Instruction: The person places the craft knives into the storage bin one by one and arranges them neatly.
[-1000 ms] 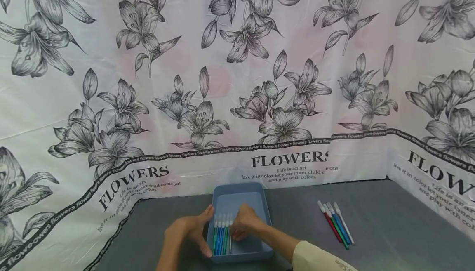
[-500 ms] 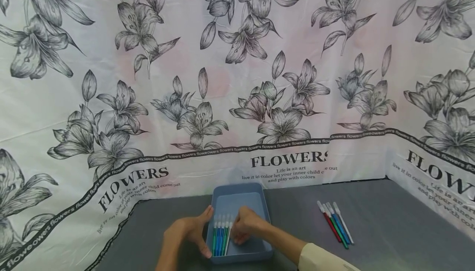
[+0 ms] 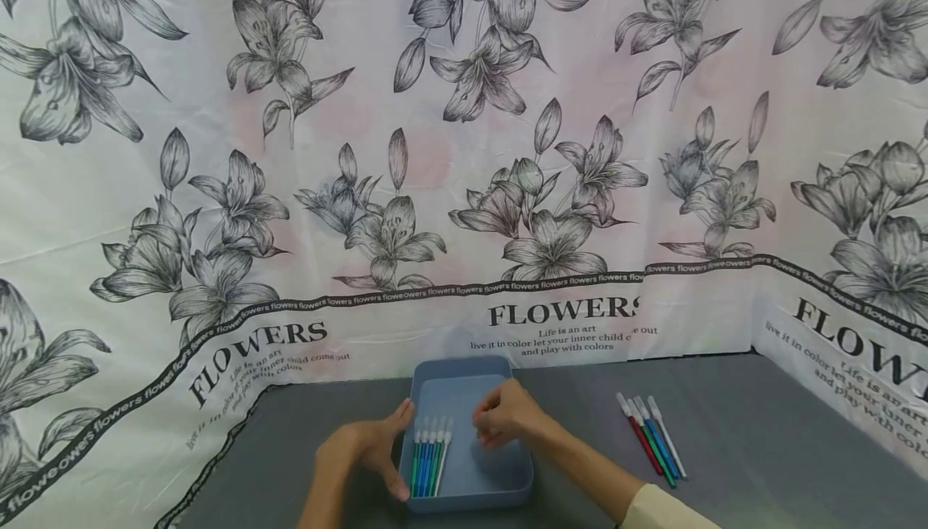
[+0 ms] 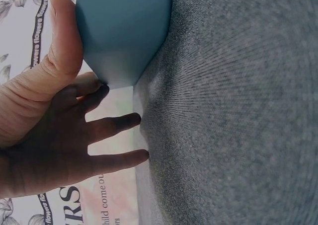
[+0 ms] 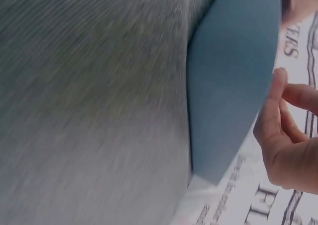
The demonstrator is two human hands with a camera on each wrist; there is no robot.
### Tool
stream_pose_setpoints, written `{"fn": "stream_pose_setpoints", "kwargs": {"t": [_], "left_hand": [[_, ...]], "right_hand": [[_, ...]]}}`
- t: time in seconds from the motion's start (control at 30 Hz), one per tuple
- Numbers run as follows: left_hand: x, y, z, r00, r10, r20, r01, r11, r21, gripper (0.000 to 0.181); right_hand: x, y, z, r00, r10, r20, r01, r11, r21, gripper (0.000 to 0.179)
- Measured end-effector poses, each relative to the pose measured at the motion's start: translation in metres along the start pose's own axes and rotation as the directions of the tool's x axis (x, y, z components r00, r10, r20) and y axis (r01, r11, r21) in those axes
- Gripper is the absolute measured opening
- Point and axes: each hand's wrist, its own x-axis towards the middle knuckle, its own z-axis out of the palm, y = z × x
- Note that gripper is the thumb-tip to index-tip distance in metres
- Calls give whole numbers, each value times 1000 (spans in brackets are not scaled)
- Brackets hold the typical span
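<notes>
A blue-grey rectangular tray (image 3: pixel 471 500) stands on the dark table. In its left half several slim pens (image 3: pixel 430 460) with clear caps lie side by side, green and blue, with a white one (image 3: pixel 442 466) at the right end of the row. My left hand (image 3: pixel 366 448) rests at the tray's left side with fingers spread; in the left wrist view the thumb (image 4: pixel 66 36) lies along the tray's wall. Over the tray's right half hovers my right hand (image 3: pixel 507 415), fingers loosely bent and apart from the pens. Nothing shows between its fingertips in the right wrist view.
Several more pens lie together on the table to the right of the tray, among them a red one (image 3: pixel 643 439). A flower-printed cloth (image 3: pixel 406 328) hangs behind and at both sides. The grey tabletop (image 3: pixel 580 432) stretches between tray and loose pens.
My right hand has let go of the white pen at the row's end and moved up and right, away from the row. My left hand stays at the tray's side.
</notes>
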Motion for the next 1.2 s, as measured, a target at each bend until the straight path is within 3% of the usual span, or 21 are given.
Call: {"fn": "stream_pose_setpoints", "kwargs": {"t": [0.07, 0.13, 0.23, 0.4, 0.5, 0.63, 0.87, 1.1, 1.2], "left_hand": [[13, -11, 5, 1000, 12, 10, -12, 1000, 23, 136], [18, -15, 8, 1000, 9, 8, -10, 1000, 26, 136], [13, -9, 6, 1000, -23, 1, 23, 1000, -6, 136], [8, -8, 4, 1000, 3, 11, -3, 1000, 14, 135], [-11, 9, -6, 1000, -12, 10, 12, 1000, -20, 132], [-36, 33, -18, 998, -60, 17, 61, 996, -67, 127], [-27, 24, -14, 999, -46, 22, 48, 996, -69, 132], [-37, 32, -18, 1000, -26, 16, 27, 996, -86, 128], [-39, 33, -19, 1000, -15, 7, 16, 997, -75, 126]], "right_hand": [[-4, 0, -10, 998, -7, -55, 7, 1000, 3, 9], [-8, 1, -19, 994, -11, -113, 11, 1000, -3, 10], [-15, 3, -35, 980, 0, -201, -2, 1000, -8, 11], [-26, 5, -70, 946, 41, -323, -58, 997, -43, 13], [-37, 7, -96, 941, 45, -335, -80, 993, -90, 15], [-49, 16, -127, 952, 49, -301, -102, 981, -162, 17], [-60, 39, -159, 935, 97, -341, -207, 930, -305, 17], [-64, 62, -171, 921, 142, -362, -278, 891, -359, 13], [-65, 67, -170, 920, 124, -372, -276, 880, -388, 14]]}}
